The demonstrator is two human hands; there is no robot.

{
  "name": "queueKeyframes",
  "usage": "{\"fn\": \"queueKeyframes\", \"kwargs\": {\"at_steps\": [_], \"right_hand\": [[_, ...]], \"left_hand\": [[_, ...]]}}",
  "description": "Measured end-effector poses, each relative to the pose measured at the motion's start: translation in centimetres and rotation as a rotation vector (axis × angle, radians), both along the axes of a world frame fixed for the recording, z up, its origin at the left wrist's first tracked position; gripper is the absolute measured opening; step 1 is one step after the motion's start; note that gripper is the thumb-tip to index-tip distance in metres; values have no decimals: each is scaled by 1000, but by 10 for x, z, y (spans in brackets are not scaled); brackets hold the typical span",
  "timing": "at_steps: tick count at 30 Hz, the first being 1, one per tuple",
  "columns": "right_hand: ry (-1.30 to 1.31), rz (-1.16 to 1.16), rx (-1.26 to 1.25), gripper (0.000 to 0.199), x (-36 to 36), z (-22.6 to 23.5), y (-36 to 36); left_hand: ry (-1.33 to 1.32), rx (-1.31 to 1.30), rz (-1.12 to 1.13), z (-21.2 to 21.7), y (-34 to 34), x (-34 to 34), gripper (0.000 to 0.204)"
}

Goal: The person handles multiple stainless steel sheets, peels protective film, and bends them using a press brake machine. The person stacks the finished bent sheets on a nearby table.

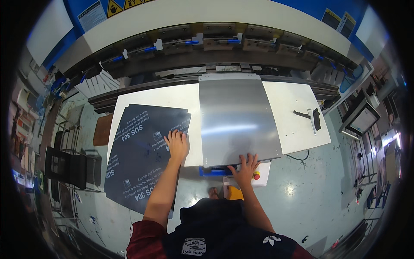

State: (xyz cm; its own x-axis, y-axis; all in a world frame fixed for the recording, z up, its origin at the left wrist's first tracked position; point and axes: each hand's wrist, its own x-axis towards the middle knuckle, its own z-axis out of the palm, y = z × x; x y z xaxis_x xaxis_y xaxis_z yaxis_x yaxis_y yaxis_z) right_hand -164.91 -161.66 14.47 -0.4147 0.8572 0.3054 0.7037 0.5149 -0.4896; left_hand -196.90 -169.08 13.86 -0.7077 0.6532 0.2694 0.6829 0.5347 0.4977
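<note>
A bare, shiny metal sheet (pixel 237 116) lies on the white table (pixel 293 103), its far end reaching the bending machine. At its near edge rests my right hand (pixel 245 169), fingers spread on the metal and thumb apart, gripping nothing that I can see. To the left, dark sheets (pixel 142 151) covered in printed protective film lie slightly askew on one another and overhang the table's near side. My left hand (pixel 177 144) lies flat on their right edge, fingers stretched out.
A press brake (pixel 215 56) with blue-handled clamps spans the far side. An L-shaped metal tool (pixel 311 121) and a dark piece (pixel 317 119) lie on the table's right. A red button (pixel 257 175) sits below the sheet. A black chair (pixel 67 168) stands left, a monitor (pixel 361 118) right.
</note>
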Motion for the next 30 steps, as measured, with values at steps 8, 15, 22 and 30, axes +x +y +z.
{"fn": "queueKeyframes", "kwargs": {"at_steps": [8, 15, 22, 30], "right_hand": [[9, 12, -41, 74, 1, -5, 5], [20, 40, -85, 75, 3, -7, 7], [-18, 60, -99, 79, 3, -14, 10], [-20, 62, -78, 82, 5, -20, 11]], "left_hand": [[92, -80, 11, -2, 5, 6, 46], [104, -119, 28, 1, 10, 7, 49], [10, 170, -383, 20, 6, 41, 35], [9, 33, -812, 26, -6, 103, 48]]}}
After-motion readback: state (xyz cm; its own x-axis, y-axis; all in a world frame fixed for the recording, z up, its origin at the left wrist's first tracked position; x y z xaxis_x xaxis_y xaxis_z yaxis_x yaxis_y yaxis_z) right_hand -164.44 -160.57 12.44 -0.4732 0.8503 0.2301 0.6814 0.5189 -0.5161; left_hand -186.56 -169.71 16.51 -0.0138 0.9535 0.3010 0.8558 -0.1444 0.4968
